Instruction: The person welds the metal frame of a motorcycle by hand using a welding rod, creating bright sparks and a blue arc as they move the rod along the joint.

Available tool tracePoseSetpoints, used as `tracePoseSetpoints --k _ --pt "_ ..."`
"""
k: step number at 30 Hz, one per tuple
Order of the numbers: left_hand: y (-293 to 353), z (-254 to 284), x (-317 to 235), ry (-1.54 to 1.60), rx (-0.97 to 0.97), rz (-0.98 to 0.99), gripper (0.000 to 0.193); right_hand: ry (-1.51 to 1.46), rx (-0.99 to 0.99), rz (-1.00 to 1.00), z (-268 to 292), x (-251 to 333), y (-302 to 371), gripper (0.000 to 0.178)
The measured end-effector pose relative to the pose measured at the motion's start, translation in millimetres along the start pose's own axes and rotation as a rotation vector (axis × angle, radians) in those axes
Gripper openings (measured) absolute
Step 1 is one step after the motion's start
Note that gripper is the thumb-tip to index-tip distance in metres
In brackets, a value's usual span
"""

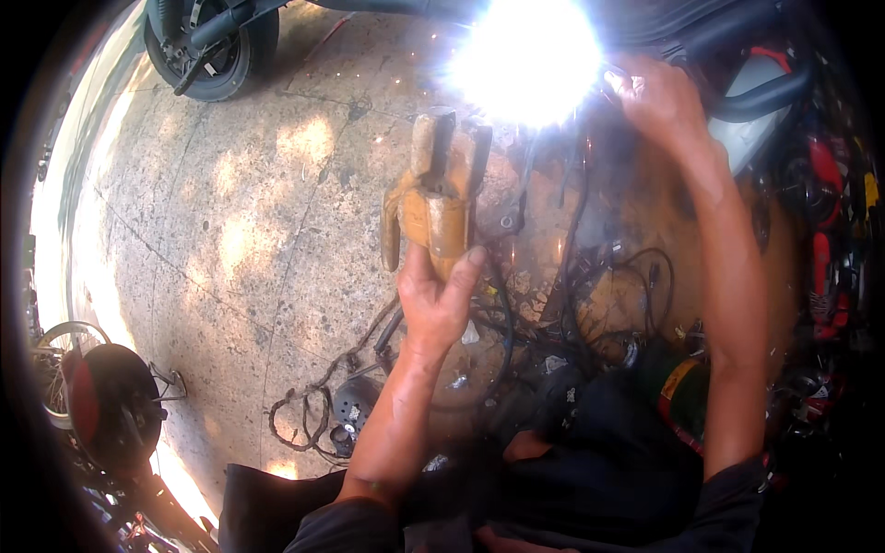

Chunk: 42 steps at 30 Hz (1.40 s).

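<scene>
Gripping a worn yellow electrode holder (pixel 435 198) upright, the left hand (pixel 441 293) rises from a bent forearm above the stone floor (pixel 221 230). The right hand (pixel 656 92), arm stretched forward, closes around something hidden beside a blinding white welding arc (pixel 525 57), wires (pixel 590 295) tangled below.

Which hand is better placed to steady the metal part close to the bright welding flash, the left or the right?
Probably the right. The right hand is already raised beside the white flash, its fingers at the glare's edge. The left hand is lower, shut on the yellow welding clamp, so it is not free.
</scene>
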<state>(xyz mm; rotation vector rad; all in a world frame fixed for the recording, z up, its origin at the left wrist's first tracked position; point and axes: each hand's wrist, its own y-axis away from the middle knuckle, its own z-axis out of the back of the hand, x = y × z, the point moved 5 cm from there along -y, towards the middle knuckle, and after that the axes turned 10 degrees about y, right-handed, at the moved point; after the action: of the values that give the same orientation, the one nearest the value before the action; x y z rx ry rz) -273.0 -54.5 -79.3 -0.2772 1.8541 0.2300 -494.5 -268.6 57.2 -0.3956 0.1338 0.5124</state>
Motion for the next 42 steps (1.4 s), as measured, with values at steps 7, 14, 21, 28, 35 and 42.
tracePoseSetpoints --k 7,14,21,28,35,42 --pt "5.0 -8.4 -9.3 0.06 0.0 0.05 0.041 0.074 -0.174 0.187 -23.2 -42.1 17.4 0.031" --pt "6.8 0.8 -0.6 0.129 -0.032 0.033 0.042 0.058 0.004 0.012 2.0 2.4 0.1 0.021" --pt "5.6 -0.5 -3.6 0.071 -0.009 0.047 0.043 0.064 -0.011 0.009 1.3 -0.4 2.1 0.025" --pt "2.5 -3.0 -3.6 0.067 -0.01 0.031 0.043 0.069 -0.004 0.006 0.8 -0.9 2.0 0.025" --pt "0.2 -3.2 -7.7 0.051 -0.017 -0.002 0.042 0.07 0.026 0.008 1.8 0.0 1.2 0.026" --pt "-0.7 -4.0 -9.0 0.029 -0.011 -0.004 0.037 0.058 -0.061 0.033 0.4 -1.3 2.6 0.022"
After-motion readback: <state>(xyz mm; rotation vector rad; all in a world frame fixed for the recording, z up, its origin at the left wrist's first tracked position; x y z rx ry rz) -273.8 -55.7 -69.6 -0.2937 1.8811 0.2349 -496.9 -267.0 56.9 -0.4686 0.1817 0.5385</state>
